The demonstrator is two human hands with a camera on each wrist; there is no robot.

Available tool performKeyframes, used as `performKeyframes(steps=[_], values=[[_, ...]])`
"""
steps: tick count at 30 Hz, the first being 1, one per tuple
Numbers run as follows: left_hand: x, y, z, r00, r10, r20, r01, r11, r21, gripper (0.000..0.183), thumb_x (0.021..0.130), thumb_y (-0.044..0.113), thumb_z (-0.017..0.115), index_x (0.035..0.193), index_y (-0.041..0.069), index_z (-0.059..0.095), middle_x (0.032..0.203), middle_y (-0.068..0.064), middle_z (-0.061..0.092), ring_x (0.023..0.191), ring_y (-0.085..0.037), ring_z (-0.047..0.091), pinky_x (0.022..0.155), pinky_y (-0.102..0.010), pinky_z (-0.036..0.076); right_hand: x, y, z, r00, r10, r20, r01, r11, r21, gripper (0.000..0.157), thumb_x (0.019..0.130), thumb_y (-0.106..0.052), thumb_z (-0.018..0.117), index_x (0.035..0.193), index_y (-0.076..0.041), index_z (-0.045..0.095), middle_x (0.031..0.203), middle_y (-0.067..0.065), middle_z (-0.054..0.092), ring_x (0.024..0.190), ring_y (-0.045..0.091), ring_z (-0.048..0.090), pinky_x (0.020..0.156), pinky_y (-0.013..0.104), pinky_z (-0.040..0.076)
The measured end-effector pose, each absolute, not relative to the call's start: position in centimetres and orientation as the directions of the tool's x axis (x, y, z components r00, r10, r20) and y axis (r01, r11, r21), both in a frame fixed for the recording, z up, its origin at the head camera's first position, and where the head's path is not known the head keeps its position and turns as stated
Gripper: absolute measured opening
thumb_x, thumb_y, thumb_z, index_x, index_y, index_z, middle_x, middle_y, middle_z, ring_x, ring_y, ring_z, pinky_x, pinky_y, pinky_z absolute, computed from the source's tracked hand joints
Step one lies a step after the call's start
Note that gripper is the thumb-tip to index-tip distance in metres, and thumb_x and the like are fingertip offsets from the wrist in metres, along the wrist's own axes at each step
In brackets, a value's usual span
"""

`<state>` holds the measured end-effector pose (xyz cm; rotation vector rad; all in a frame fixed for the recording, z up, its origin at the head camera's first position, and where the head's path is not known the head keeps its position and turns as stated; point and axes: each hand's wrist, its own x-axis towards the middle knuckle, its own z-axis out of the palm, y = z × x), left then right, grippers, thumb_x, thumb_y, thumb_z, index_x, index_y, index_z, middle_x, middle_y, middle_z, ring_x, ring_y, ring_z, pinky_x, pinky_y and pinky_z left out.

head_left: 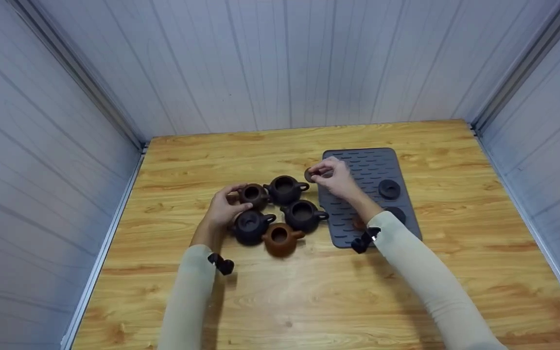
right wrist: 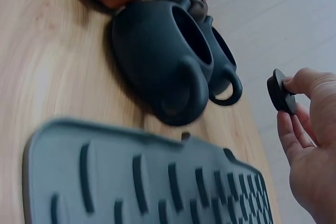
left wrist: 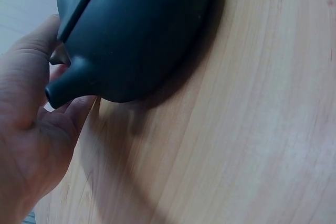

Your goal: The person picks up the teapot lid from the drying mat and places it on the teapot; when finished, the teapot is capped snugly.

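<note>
My left hand [head_left: 224, 206] holds a small brown teapot [head_left: 259, 200] without a lid, thumb and fingers on either side of it. Between the fingertips of my right hand [head_left: 338, 181] is a small dark brown lid [right wrist: 280, 92], pinched by its knob above the mat's left edge. Beside the brown teapot stand two lidless black teapots [head_left: 287, 197], [head_left: 304, 224] and a lidless reddish-brown teapot [head_left: 281, 249]. A black teapot [left wrist: 142, 30] with its lid on sits nearest my left wrist, its spout pointing toward the left palm.
A grey ridged mat [head_left: 358, 167] lies right of the teapots. On it are a black lid [head_left: 389, 189], another dark lid [head_left: 397, 214] partly behind the right forearm, and a reddish-brown lid [head_left: 358, 223], also partly covered. Pale panel walls [head_left: 280, 68] surround the wooden table [head_left: 289, 296].
</note>
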<state>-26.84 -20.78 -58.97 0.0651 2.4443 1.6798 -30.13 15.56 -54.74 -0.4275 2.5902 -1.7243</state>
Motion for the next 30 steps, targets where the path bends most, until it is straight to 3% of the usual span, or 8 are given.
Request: performKeyframes(steps=[7, 12, 20, 30], values=[[-26.8, -20.7, -59.1, -0.984, 0.132, -0.115, -0.061, 0.359, 0.931, 0.062, 0.1, 0.001, 0.082, 0.158, 0.002, 0.062, 0.16, -0.026, 0.058, 0.143, -0.044, 0.065, 0.11, -0.034, 0.054, -29.9, 13.2, -54.5, -0.952, -0.266, 0.149, -0.239, 0.348, -0.906, 0.016, 0.1, -0.002, 0.081, 0.116, 0.002, 0.085, 0.123, 0.021, 0.069, 0.109, 0.025, 0.068, 0.094, 0.028, 0.06], [-26.9, -20.6, -58.9, -0.983, 0.131, -0.126, -0.07, 0.366, 0.928, 0.062, 0.1, 0.002, 0.083, 0.158, 0.004, 0.062, 0.16, -0.024, 0.059, 0.141, -0.04, 0.065, 0.105, -0.026, 0.053, -29.6, 11.6, -54.2, -0.946, -0.29, 0.141, -0.24, 0.338, -0.91, 0.017, 0.1, -0.002, 0.08, 0.116, 0.001, 0.084, 0.125, 0.02, 0.069, 0.113, 0.03, 0.068, 0.096, 0.032, 0.061], [-26.7, -20.7, -58.9, -0.982, 0.119, -0.144, -0.091, 0.37, 0.925, 0.064, 0.099, 0.002, 0.084, 0.159, 0.005, 0.062, 0.163, -0.022, 0.058, 0.144, -0.039, 0.064, 0.111, -0.032, 0.053, -29.6, 9.0, -53.9, -0.934, -0.322, 0.154, -0.26, 0.32, -0.911, 0.018, 0.099, -0.001, 0.079, 0.116, 0.001, 0.084, 0.126, 0.02, 0.069, 0.112, 0.029, 0.07, 0.097, 0.034, 0.061], [-26.6, -20.8, -58.8, -0.982, 0.115, -0.147, -0.099, 0.347, 0.933, 0.064, 0.099, 0.003, 0.084, 0.159, 0.005, 0.061, 0.162, -0.022, 0.058, 0.147, -0.041, 0.064, 0.106, -0.026, 0.053, -29.8, 6.4, -53.6, -0.924, -0.345, 0.164, -0.285, 0.336, -0.898, 0.017, 0.098, -0.005, 0.082, 0.114, -0.003, 0.086, 0.126, 0.019, 0.072, 0.11, 0.029, 0.074, 0.099, 0.035, 0.063]])
